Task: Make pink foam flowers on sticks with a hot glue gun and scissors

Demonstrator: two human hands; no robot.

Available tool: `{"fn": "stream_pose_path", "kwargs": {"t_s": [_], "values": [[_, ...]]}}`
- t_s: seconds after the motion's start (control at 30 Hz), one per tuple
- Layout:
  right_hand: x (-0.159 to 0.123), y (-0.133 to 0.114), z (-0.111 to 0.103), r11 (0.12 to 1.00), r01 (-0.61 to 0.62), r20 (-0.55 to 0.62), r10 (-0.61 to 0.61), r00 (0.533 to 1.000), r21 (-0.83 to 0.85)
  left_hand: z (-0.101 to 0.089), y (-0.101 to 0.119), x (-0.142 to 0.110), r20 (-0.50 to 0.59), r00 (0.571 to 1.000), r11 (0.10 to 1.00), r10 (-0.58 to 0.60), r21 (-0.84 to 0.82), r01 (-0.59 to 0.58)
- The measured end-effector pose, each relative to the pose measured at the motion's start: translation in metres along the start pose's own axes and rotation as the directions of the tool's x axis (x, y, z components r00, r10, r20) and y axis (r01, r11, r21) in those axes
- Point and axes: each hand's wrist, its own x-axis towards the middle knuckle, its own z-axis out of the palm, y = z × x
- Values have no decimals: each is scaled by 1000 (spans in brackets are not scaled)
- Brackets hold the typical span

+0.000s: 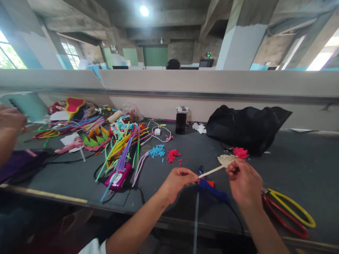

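A thin cream-coloured stick (213,171), perhaps a pipe cleaner, stretches between my two hands. My left hand (180,181) pinches its lower left end. At its other end my right hand (245,180) has closed fingertips around it. Just above those fingertips is a fluffy pinkish-red flower (240,152); whether it is joined to the stick is hidden. A blue glue gun (213,190) lies under the stick, with a clear glue stick (196,222) reaching toward the table's front edge. A beige flat piece (225,159) rests behind the stick.
Large scissors (288,211) with red and yellow handles lie at right. A black bag (238,127) sits behind. Blue bits (156,151), red bits (173,155), pipe cleaners (120,151) and a purple device (119,178) are left of centre. Another person's blurred hand (10,130) is far left.
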Motion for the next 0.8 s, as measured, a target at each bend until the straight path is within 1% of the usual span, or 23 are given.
{"fn": "stream_pose_path", "kwargs": {"t_s": [0.07, 0.13, 0.2, 0.27, 0.3, 0.37, 0.4, 0.43, 0.47, 0.53, 0.57, 0.63, 0.67, 0.7, 0.73, 0.77, 0.8], "values": [[18, -4, -15, 998, 65, -58, -64, 996, 14, -7, 1, 2, -21, 1000, 1000, -3, -28, 3], [30, -7, -28, 994, 108, -108, -106, 989, 19, -12, 1, 3, -35, 999, 994, -33, -108, 29], [35, -6, -35, 994, 110, -126, -106, 986, 20, -15, 1, 1, -29, 997, 981, -67, -182, 61], [32, -3, -36, 997, 78, -116, -76, 990, 17, -16, 2, -4, 16, 997, 980, -80, -179, 82], [29, -1, -35, 998, 56, -104, -55, 993, 14, -16, 4, -8, 58, 995, 986, -83, -141, 90], [20, 1, -31, 1000, 12, -71, -12, 997, 3, -15, 6, -18, 176, 978, 994, -108, 1, 110], [15, 2, -29, 1000, -8, -50, 8, 999, -4, -15, 7, -23, 255, 956, 988, -142, 94, 121], [11, 2, -28, 1000, -27, -29, 26, 999, -11, -16, 8, -29, 330, 926, 971, -186, 208, 121], [8, 3, -27, 999, -44, -8, 44, 999, -20, -18, 7, -34, 371, 908, 941, -195, 331, 67], [2, 3, -26, 997, -71, 26, 72, 997, -34, -23, 2, -44, 449, 884, 849, -133, 512, -133], [0, 3, -26, 996, -81, 40, 83, 996, -40, -27, -2, -48, 514, 845, 805, -146, 558, -201], [-3, 3, -26, 994, -95, 60, 97, 993, -48, -36, -14, -56, 644, 722, 752, -253, 600, -272], [-5, 3, -26, 994, -99, 67, 102, 992, -51, -41, -21, -59, 675, 677, 722, -294, 621, -306], [-8, 4, -25, 993, -102, 72, 106, 992, -56, -46, -28, -62, 687, 654, 693, -316, 638, -335], [-10, 4, -24, 993, -105, 77, 109, 991, -61, -50, -35, -65, 707, 626, 680, -327, 637, -363], [-13, 4, -22, 992, -107, 80, 112, 991, -65, -54, -40, -67, 756, 567, 702, -328, 597, -390], [-15, 4, -20, 992, -108, 83, 113, 990, -69, -56, -45, -68, 796, 517, 733, -314, 550, -400]]}}
